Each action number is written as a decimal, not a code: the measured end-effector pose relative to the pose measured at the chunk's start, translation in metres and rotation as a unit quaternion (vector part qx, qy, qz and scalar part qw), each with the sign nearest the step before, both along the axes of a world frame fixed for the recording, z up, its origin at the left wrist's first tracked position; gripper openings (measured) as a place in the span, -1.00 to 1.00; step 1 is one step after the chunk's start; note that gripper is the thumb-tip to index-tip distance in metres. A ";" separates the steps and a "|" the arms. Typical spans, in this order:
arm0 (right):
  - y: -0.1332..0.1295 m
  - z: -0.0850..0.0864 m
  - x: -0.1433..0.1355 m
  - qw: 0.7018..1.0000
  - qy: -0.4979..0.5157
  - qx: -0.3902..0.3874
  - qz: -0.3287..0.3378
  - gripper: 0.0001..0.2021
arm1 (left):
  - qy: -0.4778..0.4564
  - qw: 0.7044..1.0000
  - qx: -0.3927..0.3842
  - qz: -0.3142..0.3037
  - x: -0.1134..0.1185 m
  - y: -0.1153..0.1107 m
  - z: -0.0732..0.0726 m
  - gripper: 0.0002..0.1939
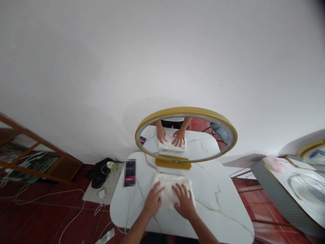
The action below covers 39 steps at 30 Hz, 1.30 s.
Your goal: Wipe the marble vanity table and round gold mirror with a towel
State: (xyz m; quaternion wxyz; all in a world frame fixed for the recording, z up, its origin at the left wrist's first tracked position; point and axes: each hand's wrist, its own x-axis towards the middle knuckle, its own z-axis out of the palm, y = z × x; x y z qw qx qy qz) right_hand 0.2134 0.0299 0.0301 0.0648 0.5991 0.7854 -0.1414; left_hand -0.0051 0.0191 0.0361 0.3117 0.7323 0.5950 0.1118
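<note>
A white, fluffy folded cloth point(168, 195) lies flat on the white marbled table point(215, 217). On its left edge rests my left hand point(153, 199), fingers stretched out and pointing inward. My right hand point(185, 202) presses on the cloth's right side with its fingers spread. Neither hand is wrapped round anything. Just behind the cloth stands a round gold-framed mirror point(186, 110) on a gold base point(173, 163). Both hands and the cloth show in its glass.
A phone point(130, 173) with a cable lies at the table's left. Beyond that edge are a black bag point(100, 171), a white charger point(102, 195) and cords on the red tiled floor point(45, 217). A wooden cabinet point(33, 149) stands far left; a second table point(276, 189) stands right.
</note>
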 end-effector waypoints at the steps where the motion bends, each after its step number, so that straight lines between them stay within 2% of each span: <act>1: 0.007 0.003 0.000 1.000 -0.008 -0.004 -0.010 -0.15 | 0.001 1.000 -0.016 -0.004 0.003 0.010 0.004 -0.32; 5: 0.024 0.010 0.000 1.000 -0.015 -0.010 -0.023 -0.16 | -0.001 0.999 -0.050 -0.018 0.008 0.033 0.014 -0.30; 8: 0.018 0.007 0.001 1.000 -0.013 0.001 -0.026 -0.18 | 0.004 0.999 -0.040 -0.014 0.008 0.030 0.015 -0.30; 12: -0.019 -0.005 0.009 0.999 0.002 0.027 -0.023 -0.21 | 0.028 0.999 -0.039 -0.020 0.007 0.001 0.016 -0.29; 17: -0.081 -0.024 0.031 0.996 0.045 0.065 0.035 -0.24 | 0.045 0.996 -0.072 -0.035 0.005 -0.049 0.014 -0.34; 21: -0.102 -0.025 0.041 0.995 0.058 0.048 0.063 -0.21 | 0.037 0.993 -0.093 -0.056 0.002 -0.068 0.014 -0.38; 24: -0.098 -0.018 0.039 0.996 0.055 0.038 0.060 -0.19 | 0.040 0.993 -0.090 -0.060 0.002 -0.062 0.017 -0.41; 28: -0.082 -0.012 0.027 0.998 0.038 0.047 0.035 -0.18 | 0.058 0.994 -0.073 -0.061 0.006 -0.044 0.019 -0.42; 33: -0.052 -0.009 0.008 0.997 -0.009 0.070 -0.016 -0.16 | 0.094 0.993 -0.036 -0.064 0.011 -0.015 0.018 -0.38; 39: -0.020 -0.004 -0.001 0.997 -0.027 0.063 -0.041 -0.17 | 0.100 0.994 -0.023 -0.049 0.016 0.015 0.021 -0.39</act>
